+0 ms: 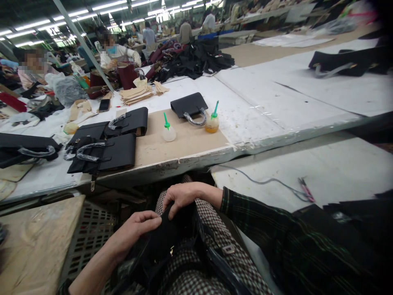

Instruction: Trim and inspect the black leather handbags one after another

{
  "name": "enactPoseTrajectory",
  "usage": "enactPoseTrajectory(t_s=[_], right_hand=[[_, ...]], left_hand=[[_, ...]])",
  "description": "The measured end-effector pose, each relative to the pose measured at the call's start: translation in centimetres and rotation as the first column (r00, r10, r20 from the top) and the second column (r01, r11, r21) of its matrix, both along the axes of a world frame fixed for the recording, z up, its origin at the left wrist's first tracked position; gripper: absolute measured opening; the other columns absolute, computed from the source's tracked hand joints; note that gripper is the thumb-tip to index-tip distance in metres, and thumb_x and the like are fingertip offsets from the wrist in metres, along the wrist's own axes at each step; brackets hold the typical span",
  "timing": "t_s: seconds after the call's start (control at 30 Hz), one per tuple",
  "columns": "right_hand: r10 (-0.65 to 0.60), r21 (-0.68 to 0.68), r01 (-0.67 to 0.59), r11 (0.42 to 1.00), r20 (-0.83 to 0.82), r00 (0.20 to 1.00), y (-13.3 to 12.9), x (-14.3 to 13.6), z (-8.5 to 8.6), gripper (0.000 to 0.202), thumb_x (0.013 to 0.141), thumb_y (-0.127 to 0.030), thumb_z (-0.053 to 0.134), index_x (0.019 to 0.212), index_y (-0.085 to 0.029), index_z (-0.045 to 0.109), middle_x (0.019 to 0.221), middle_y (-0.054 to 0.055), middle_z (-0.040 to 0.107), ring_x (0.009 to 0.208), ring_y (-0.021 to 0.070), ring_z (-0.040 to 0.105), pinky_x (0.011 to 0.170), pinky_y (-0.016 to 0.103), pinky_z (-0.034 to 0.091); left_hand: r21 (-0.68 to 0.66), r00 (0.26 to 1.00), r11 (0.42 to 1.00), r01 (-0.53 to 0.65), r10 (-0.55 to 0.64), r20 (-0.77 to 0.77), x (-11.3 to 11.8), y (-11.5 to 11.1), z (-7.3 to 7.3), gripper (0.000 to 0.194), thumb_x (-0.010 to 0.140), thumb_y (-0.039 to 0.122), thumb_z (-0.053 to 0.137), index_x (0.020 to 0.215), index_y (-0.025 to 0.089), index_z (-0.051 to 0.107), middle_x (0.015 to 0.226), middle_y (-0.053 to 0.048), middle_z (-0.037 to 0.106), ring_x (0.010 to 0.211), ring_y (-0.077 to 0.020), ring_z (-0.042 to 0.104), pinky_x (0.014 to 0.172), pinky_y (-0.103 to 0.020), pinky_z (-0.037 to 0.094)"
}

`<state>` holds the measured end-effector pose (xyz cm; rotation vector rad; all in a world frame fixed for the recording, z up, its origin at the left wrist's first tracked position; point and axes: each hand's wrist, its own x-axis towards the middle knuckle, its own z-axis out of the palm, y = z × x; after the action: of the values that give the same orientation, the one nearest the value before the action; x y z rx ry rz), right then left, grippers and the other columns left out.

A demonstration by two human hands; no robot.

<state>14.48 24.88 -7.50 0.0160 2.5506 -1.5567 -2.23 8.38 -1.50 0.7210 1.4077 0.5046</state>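
Note:
A black bag (162, 241) with small gold-coloured metal parts lies across my lap on checked cloth. My left hand (139, 227) pinches its upper edge between thumb and fingers. Just to the right, my right hand (179, 198) is closed over the same edge, its fingertips curled onto the black material. The two hands are close together but apart. Dark folds hide much of the bag's lower part.
On the white table (254, 106) ahead lie black handbags (118, 151), another black bag (190, 105) and two green-tipped bottles (211, 123). A plastic crate (92, 233) stands left, pink-handled snips (306, 190) right. People (116, 51) sit beyond.

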Motion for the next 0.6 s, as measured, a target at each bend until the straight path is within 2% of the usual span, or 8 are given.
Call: enactPoseTrajectory(t_s=[0.2, 0.4, 0.6], right_hand=[[0.006, 0.033, -0.007, 0.999, 0.024, 1.000, -0.3, 0.0, 0.5, 0.034, 0.077, -0.038, 0.076, 0.106, -0.022, 0.073, 0.096, -0.002, 0.074, 0.084, 0.0144, 0.066, 0.071, 0.019, 0.044], [-0.036, 0.153, 0.035, 0.988, -0.001, 0.999, -0.7, 0.4, 1.6, 0.032, 0.080, -0.040, 0.072, 0.109, -0.025, 0.072, 0.102, 0.000, 0.073, 0.090, 0.0180, 0.065, 0.074, 0.023, 0.044], [-0.145, 0.001, 0.148, 0.989, -0.194, 0.970, -1.5, 1.1, 2.0, 0.023, 0.085, -0.029, 0.069, 0.106, -0.020, 0.067, 0.098, 0.000, 0.072, 0.087, 0.0140, 0.065, 0.075, 0.021, 0.045]], left_hand=[[-0.019, 0.999, 0.999, -0.039, 0.039, 0.017, 0.5, 0.0, 0.2, 0.037, 0.074, 0.049, 0.075, 0.088, 0.015, 0.072, 0.071, 0.000, 0.065, 0.059, -0.0103, 0.053, 0.056, -0.020, 0.035], [-0.036, 0.996, 0.996, -0.077, 0.079, 0.039, 0.5, 0.0, 0.5, 0.038, 0.071, 0.049, 0.077, 0.084, 0.014, 0.071, 0.071, 0.000, 0.065, 0.059, -0.0106, 0.053, 0.056, -0.020, 0.034], [0.011, 0.994, 0.995, -0.094, 0.093, 0.060, -0.5, -0.6, -0.4, 0.035, 0.078, 0.046, 0.072, 0.090, 0.014, 0.071, 0.072, 0.000, 0.063, 0.059, -0.0097, 0.051, 0.056, -0.019, 0.034]])
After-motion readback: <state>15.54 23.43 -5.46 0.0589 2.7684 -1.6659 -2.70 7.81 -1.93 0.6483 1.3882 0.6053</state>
